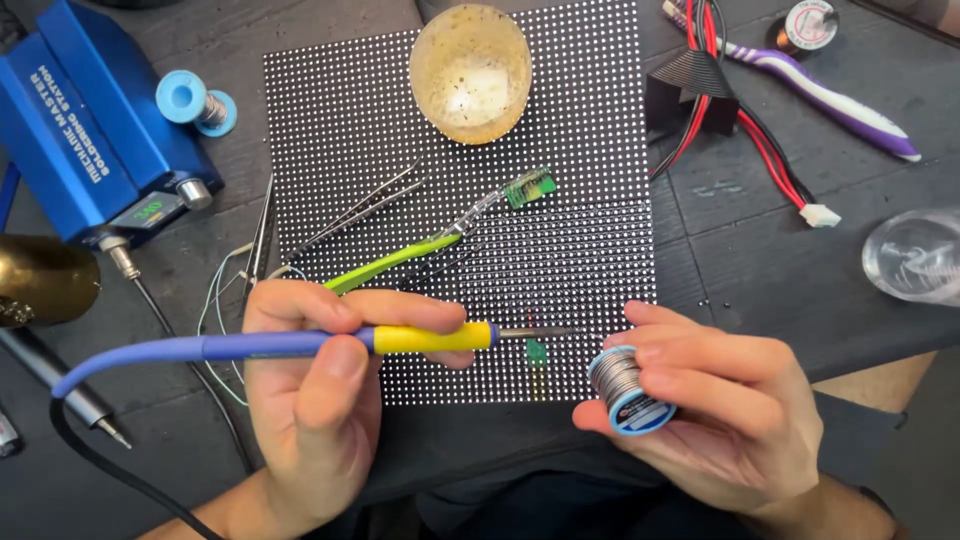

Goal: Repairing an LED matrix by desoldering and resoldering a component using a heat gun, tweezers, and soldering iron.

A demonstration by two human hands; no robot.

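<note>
My left hand [310, 400] grips a soldering iron [400, 340] with a blue and yellow handle, its tip pointing right over a black dotted LED panel [600, 150]. In my right hand [720, 410] sits a blue spool of solder wire [625, 390], close to the iron's tip. A small green component [536, 351] lies on the panel just below the tip. Green-handled tweezers [400, 258] rest on the panel and pinch a small green circuit board [530, 187].
A blue soldering station [80, 130] stands at the left with a blue solder spool [195, 102] beside it. A yellowish cup [470, 70] sits on the panel's top. Metal tweezers [350, 215], red and black wires [745, 130], a purple toothbrush [820, 95] and a clear dish [915, 255] lie around.
</note>
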